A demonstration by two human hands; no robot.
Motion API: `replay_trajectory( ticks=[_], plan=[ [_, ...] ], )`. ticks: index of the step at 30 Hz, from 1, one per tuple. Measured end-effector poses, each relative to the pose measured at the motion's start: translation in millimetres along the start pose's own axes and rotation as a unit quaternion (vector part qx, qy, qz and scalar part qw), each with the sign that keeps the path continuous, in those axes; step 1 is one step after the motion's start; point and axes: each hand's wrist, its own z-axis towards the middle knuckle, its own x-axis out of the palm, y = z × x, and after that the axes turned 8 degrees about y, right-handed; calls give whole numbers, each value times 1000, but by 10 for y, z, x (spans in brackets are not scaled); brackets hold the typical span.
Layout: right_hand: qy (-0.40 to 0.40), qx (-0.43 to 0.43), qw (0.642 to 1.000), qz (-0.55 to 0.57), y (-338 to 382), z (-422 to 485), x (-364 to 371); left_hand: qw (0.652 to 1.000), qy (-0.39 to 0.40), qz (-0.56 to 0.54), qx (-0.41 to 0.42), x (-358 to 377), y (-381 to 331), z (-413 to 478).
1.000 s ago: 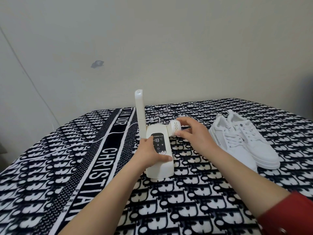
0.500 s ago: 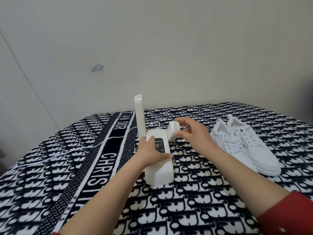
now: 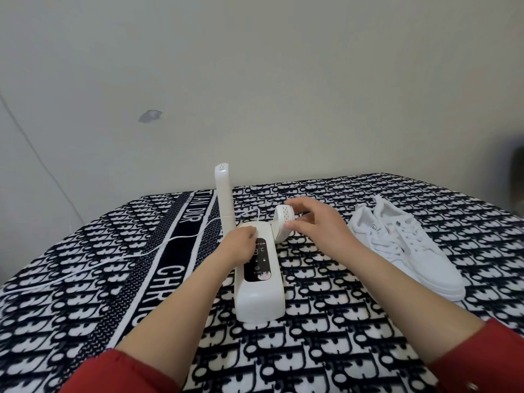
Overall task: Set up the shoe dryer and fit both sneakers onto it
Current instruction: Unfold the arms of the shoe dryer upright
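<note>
- A white cord (image 3: 113,258) is seen running in from the left edge of the blanket (image 3: 354,350) toward the shoe dryer (image 3: 261,296). The plug end is out of view, but digits are lit on the display (image 3: 259,259), so power is judged to be on.
- The left tube (image 3: 224,194) is found standing upright at the far end of the dryer. That half of the setup is judged to be done.
- The dryer itself is laid near the middle of the blanket. Its body is steadied by the left hand (image 3: 238,248), whose fingers are curled over the top, just above the display.
- The right tube (image 3: 283,222) is seen tilted low beside the body, not yet raised to match the left one. Its vented end is pinched between the thumb and fingers of the right hand (image 3: 317,231). Raising this tube is judged to be the step in hand.
- The sneakers (image 3: 411,251) are set side by side, touching each other, near the right edge of the blanket and well apart from the dryer. Neither is held or fitted, so both fittings are judged to be left, and the task is reckoned less than half done.
</note>
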Motion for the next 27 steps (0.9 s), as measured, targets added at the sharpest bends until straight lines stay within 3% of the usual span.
replay_trajectory(
  ticks=[10,27],
  plan=[
    [-15,4,1000,6,7,134,-24,997,19,71,1,-19,-3,66],
    [-40,-4,999,-20,71,504,-72,995,59,84,-4,-98,17,120]
  ],
)
